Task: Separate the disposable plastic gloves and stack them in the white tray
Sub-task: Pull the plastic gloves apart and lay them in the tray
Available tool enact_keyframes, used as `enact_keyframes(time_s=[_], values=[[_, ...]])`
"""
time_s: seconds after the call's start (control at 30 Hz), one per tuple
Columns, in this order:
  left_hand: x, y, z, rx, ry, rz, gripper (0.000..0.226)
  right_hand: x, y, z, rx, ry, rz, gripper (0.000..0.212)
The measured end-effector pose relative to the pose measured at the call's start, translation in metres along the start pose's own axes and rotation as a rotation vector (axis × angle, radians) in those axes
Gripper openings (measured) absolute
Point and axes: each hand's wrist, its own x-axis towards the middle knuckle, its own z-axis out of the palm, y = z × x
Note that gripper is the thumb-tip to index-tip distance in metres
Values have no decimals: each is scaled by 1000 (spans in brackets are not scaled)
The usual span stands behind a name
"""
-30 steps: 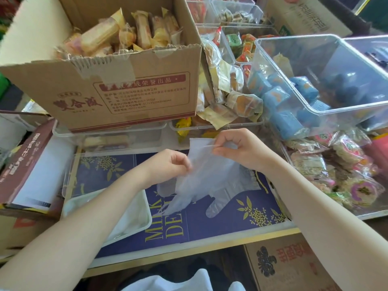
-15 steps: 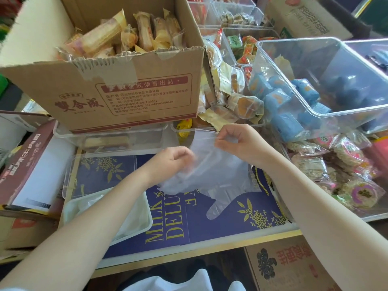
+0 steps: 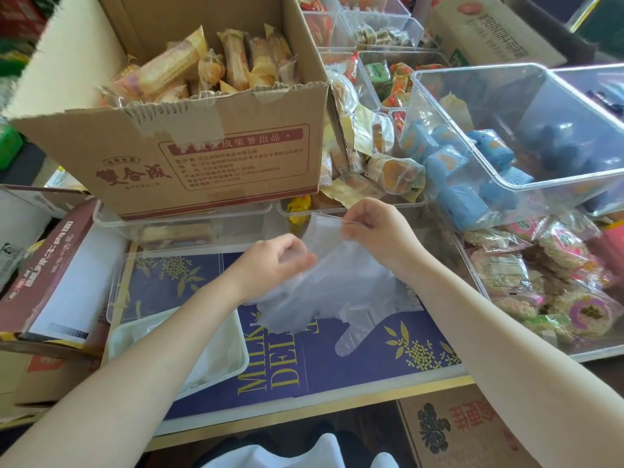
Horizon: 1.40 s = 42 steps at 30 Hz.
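- At the far left a maroon box (image 3: pixel 50 265) lay open on its side, well apart from the hands.
- The white tray (image 3: pixel 233 359) sat on the near left of the blue printed board (image 3: pixel 337 373), with some clear film lying in it; the left forearm crossed over its middle.
- Behind it stood a cardboard carton (image 3: pixel 209 157) full of wrapped cakes, propped on clear bins.
- The left hand (image 3: pixel 270 265) had its fingers curled, pinching the left side of the clear plastic gloves (image 3: pixel 337 292); the film bunched under its fingertips and spread out below them.
- The gloves hung between both hands above the board, their finger ends trailing down onto it, right of the tray and not in it.
- The right hand (image 3: pixel 374 231) was raised a little higher, thumb and forefinger closed narrowly on the gloves' top cuff edge, the remaining fingers curled.
- To the right, a clear bin (image 3: pixel 506 184) held blue-wrapped snacks, and another nearer one held round packaged cakes (image 3: pixel 574 298).
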Motion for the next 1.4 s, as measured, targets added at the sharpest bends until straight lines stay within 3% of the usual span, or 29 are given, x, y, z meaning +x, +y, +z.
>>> enact_keyframes(time_s=[0.1, 0.17, 0.3, 0.37, 0.47, 0.57, 0.63, 0.8, 0.93, 1.03, 1.2, 1.3, 1.4], values=[[1, 2, 3, 221, 39, 36, 24, 0, -3, 0, 71, -19, 59, 19], [0, -1, 2, 179, 56, 62, 17, 0, -5, -7, 54, -71, 86, 25], [-5, -8, -4, -20, -6, 45, 9, 1, 5, -25, 9, -282, 81, 13], [-8, -8, -5, -166, -57, 35, 12, -1, 17, -31, 160, -394, 99, 13], [-10, -8, -5, -309, -111, 16, 10, -4, 40, -30, 585, -462, 155, 16], [-12, -6, -6, -442, -127, 27, 18, -7, 55, -22, 911, -500, 236, 39], [-12, -5, -5, -482, -120, 30, 14, -11, 59, -19, 965, -506, 311, 45], [-11, -12, -5, -455, -129, -16, 21, -12, 54, -12, 615, -444, 384, 48], [-10, -18, -7, -340, -102, -70, 39, -13, 47, -12, 445, -380, 303, 13], [-10, -16, -5, -263, -74, -122, 56, -12, 41, -8, 317, -332, 212, 14], [-4, -10, 2, -278, 10, -170, 17, -17, 33, 0, 222, -330, 94, 17], [1, -11, 8, -190, 159, -128, 10, -18, 34, 6, 230, -299, 95, 14], [2, -12, 15, -239, 296, -108, 21, -19, 43, 9, 371, -295, 156, 9]])
